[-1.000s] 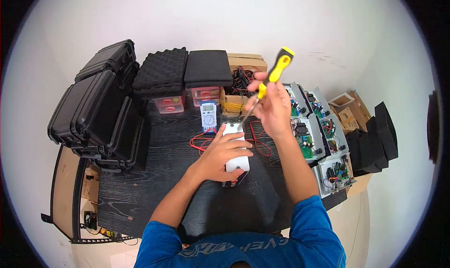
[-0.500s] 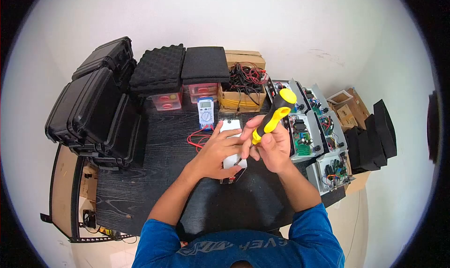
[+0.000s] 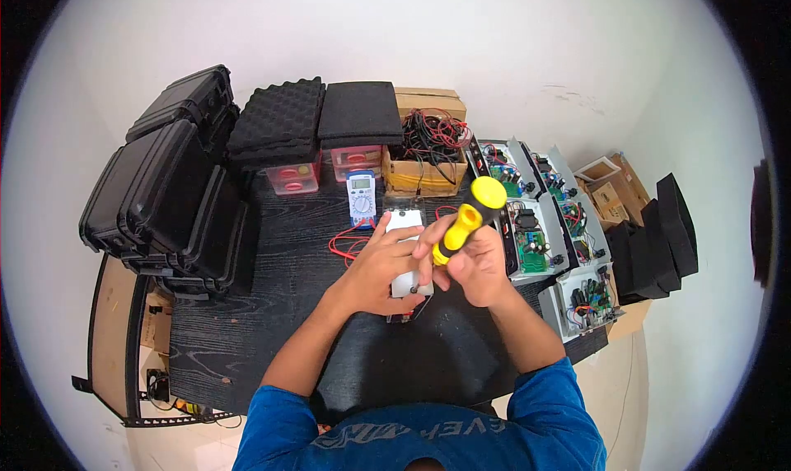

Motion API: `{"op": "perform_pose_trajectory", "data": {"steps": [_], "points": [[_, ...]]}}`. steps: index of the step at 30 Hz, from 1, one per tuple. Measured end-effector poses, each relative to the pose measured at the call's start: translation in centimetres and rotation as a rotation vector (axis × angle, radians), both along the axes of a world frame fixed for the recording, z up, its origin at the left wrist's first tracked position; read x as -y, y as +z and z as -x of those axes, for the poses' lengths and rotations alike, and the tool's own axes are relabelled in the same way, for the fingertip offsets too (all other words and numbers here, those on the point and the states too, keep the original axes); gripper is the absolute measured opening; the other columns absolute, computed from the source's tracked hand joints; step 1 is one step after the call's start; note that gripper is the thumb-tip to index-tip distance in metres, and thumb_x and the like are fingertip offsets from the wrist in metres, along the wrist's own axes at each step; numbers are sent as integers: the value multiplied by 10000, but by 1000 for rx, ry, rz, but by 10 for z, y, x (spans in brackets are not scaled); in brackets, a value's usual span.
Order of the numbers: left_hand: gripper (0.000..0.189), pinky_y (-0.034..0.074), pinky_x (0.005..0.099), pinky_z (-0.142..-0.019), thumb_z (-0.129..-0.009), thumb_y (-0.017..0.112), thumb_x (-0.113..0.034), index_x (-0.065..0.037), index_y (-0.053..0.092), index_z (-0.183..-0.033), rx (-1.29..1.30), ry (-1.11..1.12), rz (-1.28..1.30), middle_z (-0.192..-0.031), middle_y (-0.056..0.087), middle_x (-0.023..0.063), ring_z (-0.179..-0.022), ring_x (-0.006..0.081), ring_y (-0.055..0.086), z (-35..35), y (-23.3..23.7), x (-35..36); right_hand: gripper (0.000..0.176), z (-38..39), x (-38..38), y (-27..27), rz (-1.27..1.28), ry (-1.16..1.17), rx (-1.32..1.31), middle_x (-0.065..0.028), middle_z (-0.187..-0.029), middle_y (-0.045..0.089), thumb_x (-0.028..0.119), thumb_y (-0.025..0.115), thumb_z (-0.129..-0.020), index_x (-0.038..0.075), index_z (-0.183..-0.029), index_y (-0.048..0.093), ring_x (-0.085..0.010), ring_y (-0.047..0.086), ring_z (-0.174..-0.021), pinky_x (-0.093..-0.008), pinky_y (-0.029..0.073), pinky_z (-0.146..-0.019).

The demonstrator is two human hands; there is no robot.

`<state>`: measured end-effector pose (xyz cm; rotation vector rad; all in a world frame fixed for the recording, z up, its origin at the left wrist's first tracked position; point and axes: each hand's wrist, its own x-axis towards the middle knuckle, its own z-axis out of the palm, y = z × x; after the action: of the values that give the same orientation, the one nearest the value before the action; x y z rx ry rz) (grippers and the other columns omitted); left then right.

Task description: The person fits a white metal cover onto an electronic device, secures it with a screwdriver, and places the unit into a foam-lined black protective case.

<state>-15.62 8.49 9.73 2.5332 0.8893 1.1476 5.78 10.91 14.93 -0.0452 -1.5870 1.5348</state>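
Near the middle of the table (image 3: pixel 247 323), the left hand (image 3: pixel 375 269) is clamped over a white casing (image 3: pixel 404 220), pinning it flat. At its 3 o'clock the right hand (image 3: pixel 476 267) is clenched round a yellow-handled screwdriver (image 3: pixel 464 221), tip down toward the casing. The casing looks light, rigid and smooth, so it probably slides unless gripped by its long edges. A multimeter (image 3: pixel 362 197) lies beyond at 12 o'clock.

bright, even light fills the room, seemingly from overhead; the white wall (image 3: pixel 494 42) is nearly washed out. shadows on the dark bench (image 3: pixel 247 323) are soft and faint. strong fisheye bends the edges, with a black vignette around. the centre is sharp.
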Motion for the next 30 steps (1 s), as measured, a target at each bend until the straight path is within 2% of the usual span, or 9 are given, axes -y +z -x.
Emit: {"op": "perform_pose_trajectory", "data": {"steps": [2, 3, 6, 9, 14, 17, 22, 25, 30], "points": [[409, 152, 782, -1230, -707, 843, -277, -175, 763, -1095, 8, -6, -11, -1385, 655, 87, -1449, 370, 515, 0, 1, 0, 456, -2, 3, 6, 174, 69, -34, -216, -1177, 698, 283, 707, -1044, -38, -1336, 566, -258, 751, -816, -256, 498, -535], [405, 151, 784, -1229, -703, 844, -274, -175, 763, -1088, 5, -4, -11, -1397, 648, 85, -1450, 366, 514, -1, 4, 1, 312, -4, 4, 14, 189, 109, -4, -149, -1167, 703, 116, 664, -1052, -21, -1322, 592, -189, 726, -914, -277, 589, -663], [402, 150, 782, -1230, -697, 848, -271, -175, 764, -1078, -25, -9, 9, -1431, 632, 82, -1449, 358, 514, 1, 6, 1, 379, -1, -1, 8, 82, 63, 1, -154, -1198, 714, 74, 687, -1028, -6, -1374, 554, -187, 732, -932, -282, 596, -703], [412, 150, 777, -1233, -692, 850, -270, -176, 758, -1083, -27, -2, 11, -1451, 625, 82, -1447, 358, 515, 0, 7, 2, 502, 7, 9, 19, 81, -56, 20, -236, -1161, 709, 183, 774, -985, -6, -1367, 509, -254, 752, -812, -270, 532, -555], [453, 158, 775, -1231, -689, 850, -266, -180, 739, -1119, 3, 19, 20, -1486, 608, 111, -1440, 365, 520, -2, 6, 4, 540, 9, 8, 19, 92, -11, 10, -240, -1164, 714, 161, 797, -966, 28, -1388, 487, -234, 745, -796, -266, 523, -555], [439, 160, 780, -1227, -690, 852, -254, -183, 731, -1106, 6, 1, 4, -1505, 597, 132, -1443, 366, 517, 1, 1, 1, 568, 6, 1, 16, 244, 106, -31, -239, -1169, 717, 171, 798, -969, 36, -1417, 475, -232, 743, -797, -266, 519, -557], [357, 163, 782, -1225, -691, 857, -240, -212, 748, -1030, 19, -27, 8, -1523, 582, 132, -1433, 357, 521, 0, 10, 2, 528, 1, -3, 10, 128, 66, 71, -151, -1191, 719, -7, 718, -983, 24, -1443, 461, -156, 720, -842, -267, 577, -697], [350, 163, 784, -1225, -689, 858, -243, -233, 765, -1026, -95, -12, 44, -1523, 572, 122, -1412, 352, 532, 3, 7, 0, 503, 9, 10, 21, 182, 12, 0, -129, -1149, 716, -60, 701, -972, 20, -1409, 466, -178, 759, -908, -267, 587, -710], [412, 152, 766, -1242, -685, 863, -268, -235, 771, -1086, -14, 9, 34, -1531, 545, 133, -1410, 357, 526, 2, 6, 2, 383, 8, 3, 17, 160, 62, 10, -110, -1134, 710, 95, 650, -1057, 14, -1402, 506, -109, 682, -776, -248, 550, -675]]}}
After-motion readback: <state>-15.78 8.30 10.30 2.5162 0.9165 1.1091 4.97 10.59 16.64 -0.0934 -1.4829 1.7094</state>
